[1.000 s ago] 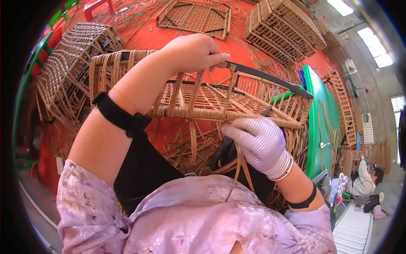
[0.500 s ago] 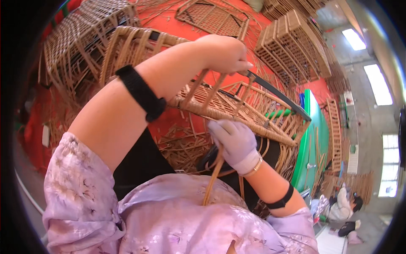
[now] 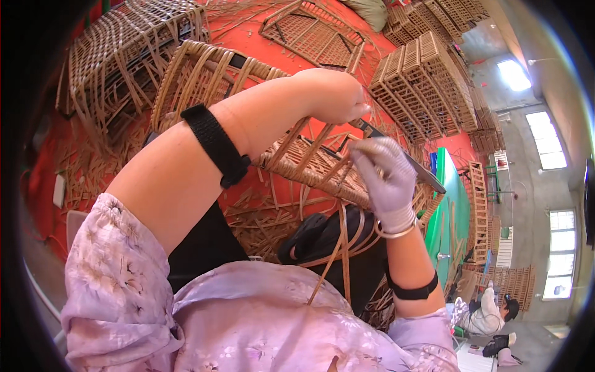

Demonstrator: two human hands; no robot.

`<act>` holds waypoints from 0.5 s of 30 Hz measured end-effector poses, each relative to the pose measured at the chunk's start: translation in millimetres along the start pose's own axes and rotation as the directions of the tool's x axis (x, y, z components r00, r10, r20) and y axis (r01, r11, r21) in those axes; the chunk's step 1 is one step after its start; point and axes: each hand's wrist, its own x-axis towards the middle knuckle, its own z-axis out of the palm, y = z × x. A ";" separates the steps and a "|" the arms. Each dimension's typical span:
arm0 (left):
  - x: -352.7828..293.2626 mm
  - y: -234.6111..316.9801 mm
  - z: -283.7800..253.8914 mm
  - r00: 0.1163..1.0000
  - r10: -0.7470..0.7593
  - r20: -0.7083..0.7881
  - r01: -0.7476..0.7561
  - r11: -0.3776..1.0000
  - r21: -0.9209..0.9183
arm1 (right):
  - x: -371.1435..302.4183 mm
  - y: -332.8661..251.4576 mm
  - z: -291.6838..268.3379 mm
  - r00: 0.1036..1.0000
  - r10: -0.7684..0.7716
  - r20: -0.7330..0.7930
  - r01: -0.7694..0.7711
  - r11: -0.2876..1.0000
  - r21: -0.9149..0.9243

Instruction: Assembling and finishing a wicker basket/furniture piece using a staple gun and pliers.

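A woven rattan basket (image 3: pixel 310 161) lies tilted across my lap, with open uprights and a dark flat bar (image 3: pixel 423 172) along its far right edge. My bare left hand (image 3: pixel 338 96) is closed at the far side of the frame, by the end of that bar; its fingertips are mostly turned away. Above the near woven rim, my right hand (image 3: pixel 387 177), in a pale lavender glove, has its fingers curled together; anything in them is too hidden to name. Long rattan strands (image 3: pixel 345 248) hang from the rim down toward my lap.
Finished-looking wicker baskets stand at the far left (image 3: pixel 130 62) and far right (image 3: pixel 427 87). A flat woven panel (image 3: pixel 313 37) lies on the red floor beyond. Cane scraps (image 3: pixel 260 232) litter the floor. A green board (image 3: pixel 452 204) stands at right; another person (image 3: pixel 486 316) sits beyond it.
My right hand has risen from below the near rim to above it, toward the left hand. The strand that passed by its fingers now hangs apart from it. My left hand stays near the bar.
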 end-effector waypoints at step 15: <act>10.4 -3.8 9.8 0.977 -0.031 -0.210 0.025 0.999 -0.027 | 40.4 57.7 4.9 0.982 0.081 -0.169 -0.099 0.990 -0.105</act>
